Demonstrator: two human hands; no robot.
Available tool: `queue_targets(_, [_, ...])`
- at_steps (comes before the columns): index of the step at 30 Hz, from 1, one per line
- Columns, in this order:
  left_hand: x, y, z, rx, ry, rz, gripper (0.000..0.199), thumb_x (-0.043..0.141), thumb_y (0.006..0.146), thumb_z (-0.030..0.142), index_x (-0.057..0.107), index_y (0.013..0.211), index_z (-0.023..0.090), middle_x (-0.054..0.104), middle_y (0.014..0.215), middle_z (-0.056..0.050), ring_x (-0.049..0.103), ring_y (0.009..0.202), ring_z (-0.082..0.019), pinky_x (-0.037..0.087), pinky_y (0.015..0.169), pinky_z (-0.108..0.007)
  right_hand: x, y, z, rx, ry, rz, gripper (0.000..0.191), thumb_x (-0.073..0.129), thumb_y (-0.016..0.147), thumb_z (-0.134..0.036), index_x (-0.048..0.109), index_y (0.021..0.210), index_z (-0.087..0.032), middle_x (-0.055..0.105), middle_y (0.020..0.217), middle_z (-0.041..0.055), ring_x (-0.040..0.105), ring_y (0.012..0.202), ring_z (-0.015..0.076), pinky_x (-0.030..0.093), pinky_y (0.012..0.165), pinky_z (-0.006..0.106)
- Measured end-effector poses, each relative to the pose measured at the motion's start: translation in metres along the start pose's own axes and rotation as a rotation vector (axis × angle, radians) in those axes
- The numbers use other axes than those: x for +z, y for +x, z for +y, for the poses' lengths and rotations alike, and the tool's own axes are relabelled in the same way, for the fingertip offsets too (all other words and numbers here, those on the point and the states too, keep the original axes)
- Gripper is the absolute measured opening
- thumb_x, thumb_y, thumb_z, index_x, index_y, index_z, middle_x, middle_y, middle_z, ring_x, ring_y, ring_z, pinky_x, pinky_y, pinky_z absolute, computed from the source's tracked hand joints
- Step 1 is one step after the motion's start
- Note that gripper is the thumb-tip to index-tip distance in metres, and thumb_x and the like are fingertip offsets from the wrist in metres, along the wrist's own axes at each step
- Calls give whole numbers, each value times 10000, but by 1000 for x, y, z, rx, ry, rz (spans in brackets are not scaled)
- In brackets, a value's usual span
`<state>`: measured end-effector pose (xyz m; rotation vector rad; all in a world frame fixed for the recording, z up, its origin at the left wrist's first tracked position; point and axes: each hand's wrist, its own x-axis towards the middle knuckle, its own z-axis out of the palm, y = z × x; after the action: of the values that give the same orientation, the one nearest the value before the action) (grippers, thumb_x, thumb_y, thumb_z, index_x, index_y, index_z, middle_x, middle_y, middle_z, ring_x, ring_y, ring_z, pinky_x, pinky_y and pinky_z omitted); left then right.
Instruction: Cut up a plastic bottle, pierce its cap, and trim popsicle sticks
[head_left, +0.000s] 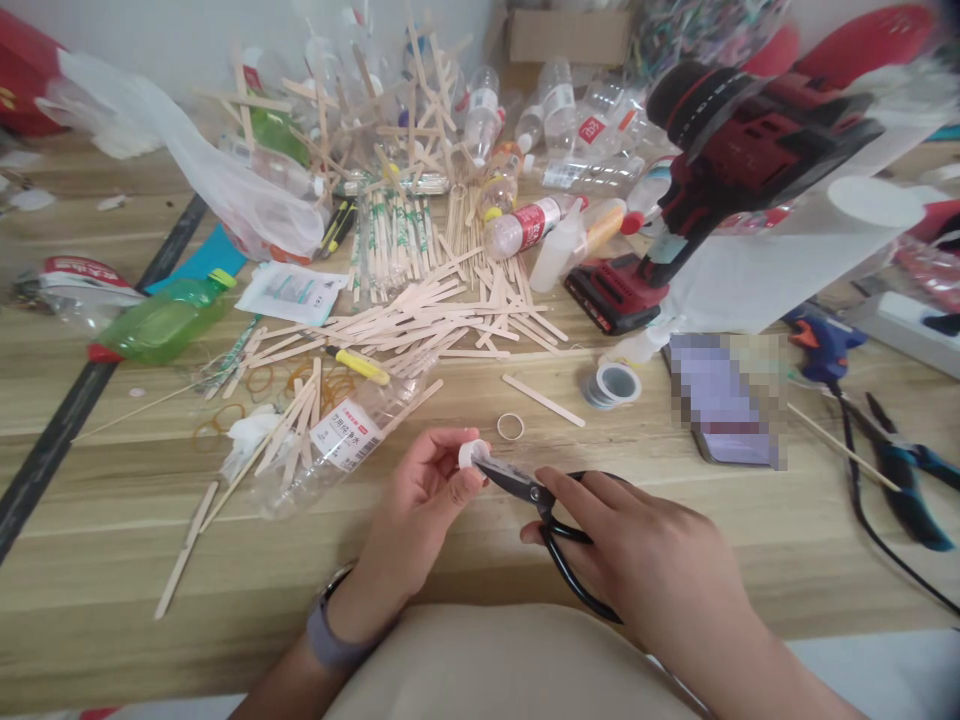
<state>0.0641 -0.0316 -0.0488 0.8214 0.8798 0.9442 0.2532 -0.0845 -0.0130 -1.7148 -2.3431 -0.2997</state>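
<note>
A small white bottle cap (472,455) is pinched between the thumb and fingers of my left hand (420,510). My right hand (645,550) grips a pair of black-handled scissors (536,494), its fingers around the handle loops. The scissors' tips touch the cap at its open side; how far they reach inside is hard to see. Just beyond the cap, a thin pale ring (511,427) lies on the wooden table (420,650). To the left of my left hand rests a clear plastic bottle (330,450) with a white label.
Wooden craft sticks (420,325) lie heaped mid-table, with a yellow utility knife (358,365) in front. Many plastic bottles (559,100) fill the back. On the right are a red cordless drill (720,170), a phone (720,400), a glue gun (825,345), pliers (904,480) and a solder-like spool (611,385).
</note>
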Motion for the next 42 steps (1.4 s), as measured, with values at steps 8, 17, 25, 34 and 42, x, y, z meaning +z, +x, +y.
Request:
queue_targets(8, [1, 0, 2, -20, 32, 34, 312, 772, 769, 373, 670, 1004, 197, 683, 915, -11, 609, 803, -102, 479, 758, -231, 0, 2, 1, -67, -73, 28, 471, 236, 1054, -379, 666, 935, -230, 583, 598, -39, 536, 450, 130, 255, 474, 295])
queue_targets(17, [4, 2, 3, -43, -131, -4, 316, 724, 801, 435, 694, 1020, 209, 682, 880, -18, 596, 748, -102, 491, 700, -231, -8, 3, 10, -87, -63, 34, 497, 217, 1054, -424, 660, 952, -223, 578, 636, -19, 532, 493, 131, 266, 501, 285])
queue_targets(25, [6, 2, 4, -41, -157, 19, 290, 717, 804, 452, 706, 992, 230, 651, 806, 12, 583, 690, -83, 478, 678, -214, -13, 8, 13, -62, -68, 3, 572, 185, 1029, -526, 657, 902, -229, 567, 657, 1, 556, 547, 164, 299, 550, 297])
queue_targets(34, [6, 0, 3, -42, -111, 2, 312, 711, 806, 456, 689, 1011, 221, 631, 832, 9, 567, 713, -96, 472, 709, -235, -15, 12, 8, -70, -51, -42, 607, 148, 1036, -508, 646, 826, -232, 592, 613, -10, 546, 447, 153, 255, 474, 300])
queue_targets(42, [5, -1, 3, -70, -68, 25, 325, 722, 790, 454, 674, 999, 211, 623, 850, 4, 559, 708, -112, 473, 723, -266, -16, 15, 6, -98, -75, -49, 563, 179, 1045, -460, 620, 794, -217, 572, 589, -3, 534, 441, 156, 240, 479, 302])
